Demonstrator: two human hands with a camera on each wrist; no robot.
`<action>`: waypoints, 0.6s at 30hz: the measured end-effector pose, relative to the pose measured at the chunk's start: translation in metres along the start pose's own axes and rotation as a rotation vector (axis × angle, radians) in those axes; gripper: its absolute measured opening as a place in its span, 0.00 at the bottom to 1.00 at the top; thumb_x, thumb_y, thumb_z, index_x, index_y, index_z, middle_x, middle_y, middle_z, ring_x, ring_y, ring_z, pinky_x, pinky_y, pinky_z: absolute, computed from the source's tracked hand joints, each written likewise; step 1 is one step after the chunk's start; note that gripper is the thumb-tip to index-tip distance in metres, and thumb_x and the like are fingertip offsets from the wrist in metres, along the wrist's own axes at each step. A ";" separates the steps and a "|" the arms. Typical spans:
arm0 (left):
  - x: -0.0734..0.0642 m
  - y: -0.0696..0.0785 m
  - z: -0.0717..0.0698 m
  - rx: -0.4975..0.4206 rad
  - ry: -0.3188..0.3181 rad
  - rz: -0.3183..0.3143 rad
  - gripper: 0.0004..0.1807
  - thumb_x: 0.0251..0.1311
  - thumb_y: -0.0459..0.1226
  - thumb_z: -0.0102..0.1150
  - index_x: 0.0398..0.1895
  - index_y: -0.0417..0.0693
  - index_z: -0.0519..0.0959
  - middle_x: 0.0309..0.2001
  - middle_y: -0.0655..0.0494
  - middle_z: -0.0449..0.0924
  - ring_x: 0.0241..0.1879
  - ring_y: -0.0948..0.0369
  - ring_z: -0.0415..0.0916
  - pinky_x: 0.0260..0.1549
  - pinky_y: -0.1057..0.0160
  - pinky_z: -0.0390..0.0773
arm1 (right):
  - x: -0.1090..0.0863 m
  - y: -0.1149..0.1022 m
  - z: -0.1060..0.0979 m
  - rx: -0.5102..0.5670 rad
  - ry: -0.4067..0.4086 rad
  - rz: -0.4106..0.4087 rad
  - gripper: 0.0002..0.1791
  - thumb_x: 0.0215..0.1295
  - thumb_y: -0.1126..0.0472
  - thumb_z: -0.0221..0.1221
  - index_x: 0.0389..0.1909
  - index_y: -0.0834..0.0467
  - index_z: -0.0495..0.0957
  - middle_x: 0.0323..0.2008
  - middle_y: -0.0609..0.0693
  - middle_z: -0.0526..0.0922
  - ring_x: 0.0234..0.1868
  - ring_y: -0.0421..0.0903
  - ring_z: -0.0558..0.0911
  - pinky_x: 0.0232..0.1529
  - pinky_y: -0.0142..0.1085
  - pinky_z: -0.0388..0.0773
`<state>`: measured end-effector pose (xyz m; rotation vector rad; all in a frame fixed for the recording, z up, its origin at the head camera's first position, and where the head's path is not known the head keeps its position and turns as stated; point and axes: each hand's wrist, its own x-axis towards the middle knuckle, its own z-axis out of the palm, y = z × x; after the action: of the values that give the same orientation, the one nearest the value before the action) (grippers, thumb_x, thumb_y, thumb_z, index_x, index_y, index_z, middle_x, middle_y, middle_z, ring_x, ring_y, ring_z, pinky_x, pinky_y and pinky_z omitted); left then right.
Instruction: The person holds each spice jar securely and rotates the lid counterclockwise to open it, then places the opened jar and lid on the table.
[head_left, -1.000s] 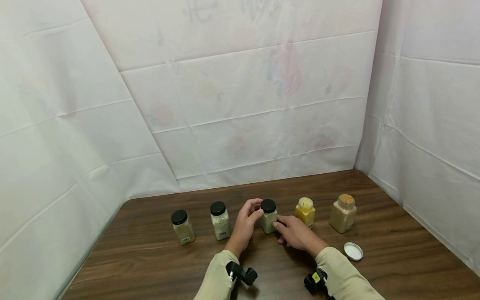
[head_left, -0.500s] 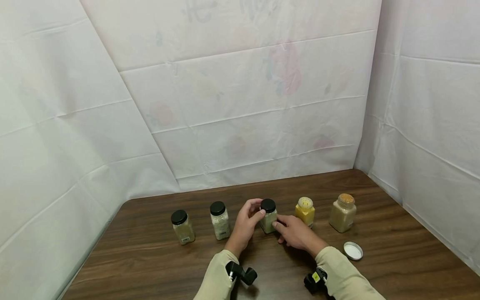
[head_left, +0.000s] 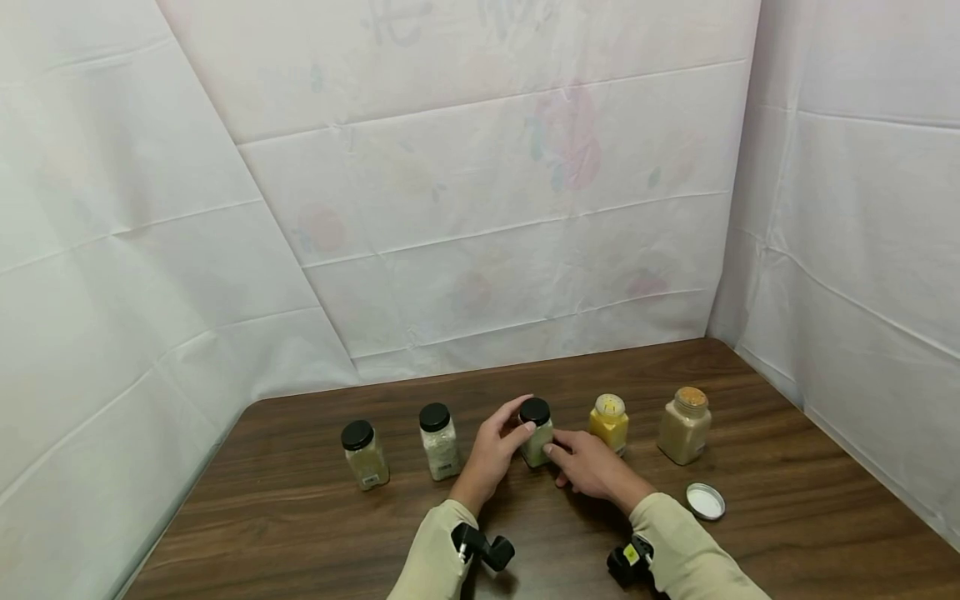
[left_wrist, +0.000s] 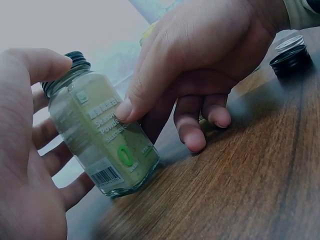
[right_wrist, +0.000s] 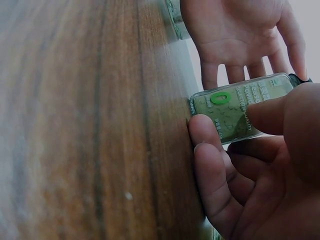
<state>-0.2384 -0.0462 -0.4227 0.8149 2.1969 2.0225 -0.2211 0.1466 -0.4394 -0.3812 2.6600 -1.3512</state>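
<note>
A square glass jar of greenish powder [head_left: 538,446] with a black screw lid [head_left: 535,410] stands between both hands. Its label carries a green oval and a barcode, seen in the left wrist view. My left hand [head_left: 491,454] holds the jar's top from the left, thumb at the lid's near edge and fingers behind. From the right, my right hand [head_left: 596,473] pinches the lower body, thumb on the label side; two of its fingers curl near the tabletop. Part of the jar's far side is hidden by the fingers.
Left of the hands stand two black-lidded jars, one olive [head_left: 367,462] and one pale [head_left: 440,450]. To the right are a lidless yellow jar [head_left: 610,427] and a lidless beige jar [head_left: 684,433]. A loose lid [head_left: 706,502] lies on the wooden table [head_left: 285,533].
My left thumb and fingers have shifted slightly to the right around the lid. The right hand and the jar have stayed nearly in place.
</note>
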 end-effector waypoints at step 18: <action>0.010 -0.033 -0.001 -0.085 0.136 -0.001 0.17 0.73 0.33 0.52 0.61 0.36 0.72 0.54 0.44 0.78 0.52 0.58 0.74 0.53 0.59 0.71 | 0.001 0.000 0.001 0.010 0.009 0.024 0.24 0.79 0.55 0.50 0.70 0.62 0.69 0.30 0.49 0.82 0.26 0.45 0.81 0.24 0.40 0.77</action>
<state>-0.2585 -0.0437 -0.4500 0.6872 2.1589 2.2156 -0.2215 0.1458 -0.4403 -0.3412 2.6551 -1.3619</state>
